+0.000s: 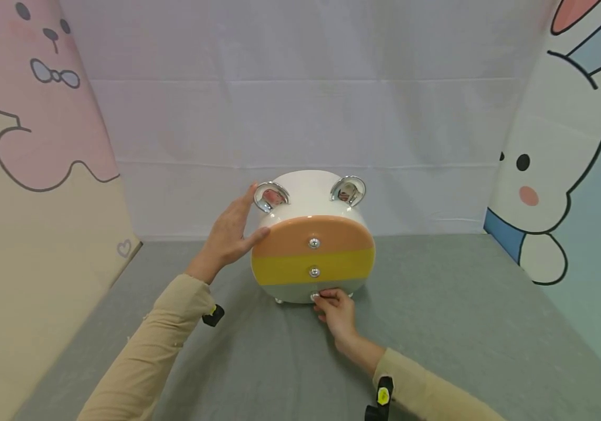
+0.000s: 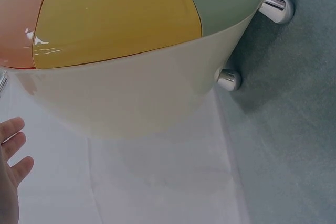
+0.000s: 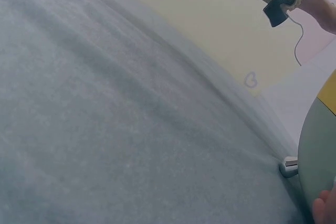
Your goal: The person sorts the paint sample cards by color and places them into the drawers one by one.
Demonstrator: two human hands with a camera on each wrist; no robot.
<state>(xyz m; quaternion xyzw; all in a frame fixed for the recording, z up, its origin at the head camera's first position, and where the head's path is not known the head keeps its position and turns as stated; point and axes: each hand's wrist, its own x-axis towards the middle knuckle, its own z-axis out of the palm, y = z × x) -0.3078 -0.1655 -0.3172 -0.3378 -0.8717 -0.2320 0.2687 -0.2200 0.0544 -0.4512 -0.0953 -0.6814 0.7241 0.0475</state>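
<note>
A rounded white storage box (image 1: 308, 193) with two chrome ear-like rings on top stands on short chrome feet (image 2: 229, 80). Its front has three drawers: an orange drawer (image 1: 285, 237), a yellow drawer (image 1: 285, 271) and a grey-green drawer (image 1: 286, 292), each with a silver knob. At the lowest knob (image 1: 314, 297), my right hand (image 1: 338, 313) pinches with thumb and fingers. My left hand (image 1: 232, 231) is at the box's upper left side, fingers extended, thumb beside the orange drawer. In the left wrist view its fingertips show near the white side. All drawers look flush with the front.
Grey cloth (image 1: 437, 316) covers the table under the box. A white cloth backdrop (image 1: 300, 117) hangs behind. Side panels carry a pink animal drawing (image 1: 53, 134) on the left and a white rabbit drawing (image 1: 537, 169) on the right.
</note>
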